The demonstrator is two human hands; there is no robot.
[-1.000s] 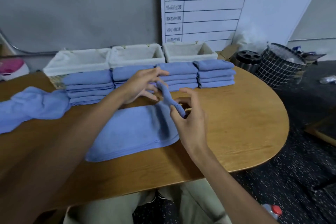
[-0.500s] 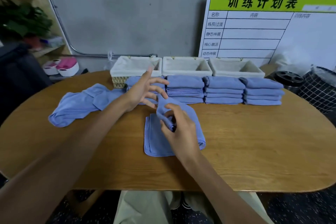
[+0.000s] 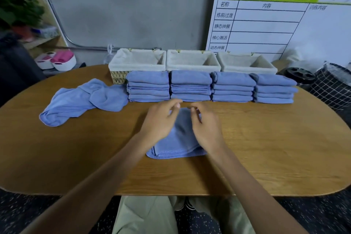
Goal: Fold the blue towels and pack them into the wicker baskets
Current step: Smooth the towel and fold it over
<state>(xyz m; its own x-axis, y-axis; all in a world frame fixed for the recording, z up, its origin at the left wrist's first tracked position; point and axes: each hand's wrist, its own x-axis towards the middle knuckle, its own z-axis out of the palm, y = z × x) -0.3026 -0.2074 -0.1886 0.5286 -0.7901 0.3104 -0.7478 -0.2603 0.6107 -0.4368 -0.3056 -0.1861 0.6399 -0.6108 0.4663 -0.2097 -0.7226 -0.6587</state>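
A folded blue towel (image 3: pixel 175 147) is laid near the front of the table (image 3: pixel 275 150), its stitched edges stacked at the near side. It is covered by the left hand (image 3: pixel 159 121) and right hand (image 3: pixel 206 127), fingers loosely curved over the far fold; whether cloth is pinched cannot be told through the blur. Beyond, four stacks (image 3: pixel 210 87) of folded towels are lined up, a loose heap (image 3: pixel 83 100) lies left of them, and three lined baskets (image 3: pixel 192 61) are set behind the stacks.
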